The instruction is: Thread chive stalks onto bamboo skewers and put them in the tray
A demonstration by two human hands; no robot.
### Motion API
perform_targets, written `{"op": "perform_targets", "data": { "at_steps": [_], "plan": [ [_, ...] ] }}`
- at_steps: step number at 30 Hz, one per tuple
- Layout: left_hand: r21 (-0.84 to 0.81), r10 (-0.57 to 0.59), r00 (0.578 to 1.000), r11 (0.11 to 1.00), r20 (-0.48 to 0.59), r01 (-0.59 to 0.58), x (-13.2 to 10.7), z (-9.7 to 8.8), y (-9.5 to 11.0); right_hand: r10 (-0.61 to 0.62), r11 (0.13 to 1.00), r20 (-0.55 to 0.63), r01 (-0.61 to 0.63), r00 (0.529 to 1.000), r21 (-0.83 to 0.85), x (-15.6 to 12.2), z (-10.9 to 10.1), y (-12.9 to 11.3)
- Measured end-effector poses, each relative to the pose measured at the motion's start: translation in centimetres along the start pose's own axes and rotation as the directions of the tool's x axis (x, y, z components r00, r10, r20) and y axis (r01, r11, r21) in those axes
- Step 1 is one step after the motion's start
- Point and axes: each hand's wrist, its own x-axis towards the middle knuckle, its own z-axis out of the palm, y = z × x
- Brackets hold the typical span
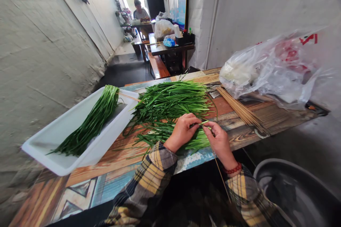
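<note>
My left hand (186,130) pinches a few green chive stalks (203,123) at their pale ends. Facing it, my right hand (217,141) is closed on a thin bamboo skewer (221,177), which slants down toward my lap; its fingertips meet the same stalks. Under and beyond my hands lies a large heap of chives (173,99) on the table, pale ends to the right. A smaller pile (198,141) is partly covered by my hands. More chives (93,124) rest in a white plastic tray (37,145) at the left, with a skewer sticking out near their pale ends.
Loose bamboo skewers (238,108) lie on the patterned table (117,173) at the right, near a filled clear plastic bag (266,67). A dark tub (293,166) stands below the right edge. Farther back, a person (140,12) sits at another table.
</note>
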Motion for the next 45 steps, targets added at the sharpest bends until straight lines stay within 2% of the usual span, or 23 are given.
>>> {"op": "perform_targets", "data": {
  "at_steps": [6, 12, 17, 23, 32, 35, 37, 39, 42, 45],
  "plan": [
    [-0.027, -0.020, 1.000, 0.999, -0.009, 0.020, -0.1, 0.0, 0.0, 0.043, 0.996, 0.001, -0.043, 0.999, 0.077, -0.2, 0.0, -0.2],
    [-0.048, -0.092, 0.995, 0.995, -0.049, 0.090, -0.2, 0.3, -0.2, 0.041, 0.998, -0.003, -0.040, 0.999, 0.047, -0.3, -0.1, -0.5],
    [-0.104, -0.044, 0.998, 0.994, -0.048, 0.039, 0.0, 0.4, -0.3, 0.034, 0.999, 0.007, -0.035, 0.999, 0.042, -0.2, -0.1, -0.2],
    [-0.070, 0.009, 1.000, 0.997, -0.011, -0.010, 0.0, 0.3, -0.2, 0.017, 0.998, 0.008, -0.017, 1.000, 0.068, -0.3, 0.1, 0.3],
    [0.009, 0.078, 0.996, 0.997, 0.043, -0.079, -0.3, 0.6, 0.2, 0.039, 0.998, -0.077, -0.036, 0.996, 0.045, -0.1, 0.3, 0.6],
    [-0.017, 0.097, 0.994, 0.995, 0.055, -0.097, -0.2, 0.3, 0.3, 0.049, 0.996, -0.084, -0.042, 0.995, 0.076, 0.0, 0.3, 0.5],
    [-0.064, 0.075, 0.997, 0.995, 0.015, -0.074, -0.1, -0.3, 0.2, 0.046, 0.995, -0.075, -0.039, 0.996, 0.094, 0.0, 0.3, 0.5],
    [-0.088, 0.002, 0.997, 0.996, -0.075, -0.008, 0.2, -1.0, -0.1, 0.036, 0.997, -0.075, -0.030, 0.997, 0.075, 0.0, 0.3, 0.4],
    [-0.044, -0.088, 0.978, 0.996, -0.190, 0.081, 0.4, -1.6, -0.9, 0.016, 1.000, -0.056, -0.016, 0.998, -0.003, -0.2, 0.1, 0.2],
    [0.024, -0.060, 0.987, 0.998, -0.151, 0.065, 0.6, -1.4, -1.6, 0.001, 0.998, -0.028, -0.003, 1.000, -0.067, -0.4, 0.0, 0.0]
  ]
}}
